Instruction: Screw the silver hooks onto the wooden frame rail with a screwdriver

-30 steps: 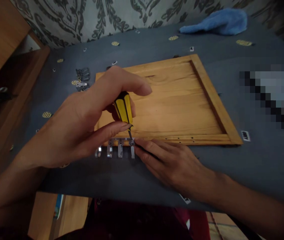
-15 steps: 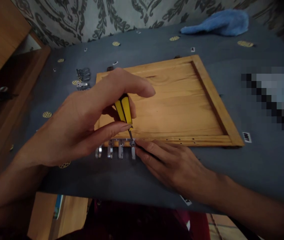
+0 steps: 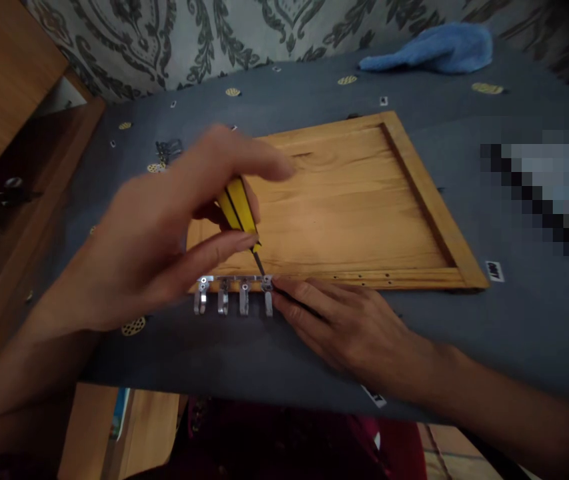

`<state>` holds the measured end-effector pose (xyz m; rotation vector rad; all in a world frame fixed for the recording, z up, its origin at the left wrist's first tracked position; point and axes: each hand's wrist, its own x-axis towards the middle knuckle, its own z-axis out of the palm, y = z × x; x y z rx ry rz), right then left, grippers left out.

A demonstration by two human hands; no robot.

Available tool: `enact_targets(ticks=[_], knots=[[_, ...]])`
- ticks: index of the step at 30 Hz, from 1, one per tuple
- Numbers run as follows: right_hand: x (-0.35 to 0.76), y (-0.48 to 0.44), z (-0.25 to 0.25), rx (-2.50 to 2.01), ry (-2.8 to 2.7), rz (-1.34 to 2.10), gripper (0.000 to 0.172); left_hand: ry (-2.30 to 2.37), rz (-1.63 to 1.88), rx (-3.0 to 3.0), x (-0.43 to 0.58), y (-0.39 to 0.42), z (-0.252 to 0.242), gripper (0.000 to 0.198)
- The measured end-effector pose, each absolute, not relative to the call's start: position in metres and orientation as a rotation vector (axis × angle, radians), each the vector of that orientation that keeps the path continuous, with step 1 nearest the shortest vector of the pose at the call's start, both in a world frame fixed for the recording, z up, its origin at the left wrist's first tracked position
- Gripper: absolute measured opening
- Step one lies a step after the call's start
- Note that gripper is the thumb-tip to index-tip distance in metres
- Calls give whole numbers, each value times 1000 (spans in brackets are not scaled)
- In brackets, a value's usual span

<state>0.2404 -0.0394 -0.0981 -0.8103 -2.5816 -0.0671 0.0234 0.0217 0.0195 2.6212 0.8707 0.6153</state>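
Note:
A yellow and black screwdriver [image 3: 238, 210] is gripped in my left hand [image 3: 164, 213], tilted, its tip at the last hook on the right of a metal hook strip [image 3: 234, 278]. The strip, with several silver hooks, lies along the near edge of a framed wooden board [image 3: 334, 207]. My left index finger is raised off the handle. My right hand [image 3: 349, 320] rests at the board's near edge, fingertips pressed together beside that same hook; what they pinch, if anything, is hidden.
More metal hooks [image 3: 168, 150] lie behind my left hand on the grey patterned cloth [image 3: 244, 360]. A blue rag [image 3: 444, 50] sits at the back right. A pixelated object [image 3: 554, 187] is at the far right, a wooden cabinet [image 3: 9, 87] at the left.
My left hand and the screwdriver handle have shifted slightly left and up, uncovering more of the leftmost hook. The tip stays at the right hook, and my right hand has hardly moved.

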Motion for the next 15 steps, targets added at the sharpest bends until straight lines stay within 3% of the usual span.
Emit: enact_targets(ticks=[4, 15], knots=[[240, -40, -98, -828, -2578, -92, 25, 1045, 754, 2426, 24, 17, 30, 37], [239, -40, -97, -823, -2570, -83, 26, 822, 638, 2658, 25, 23, 10, 38]])
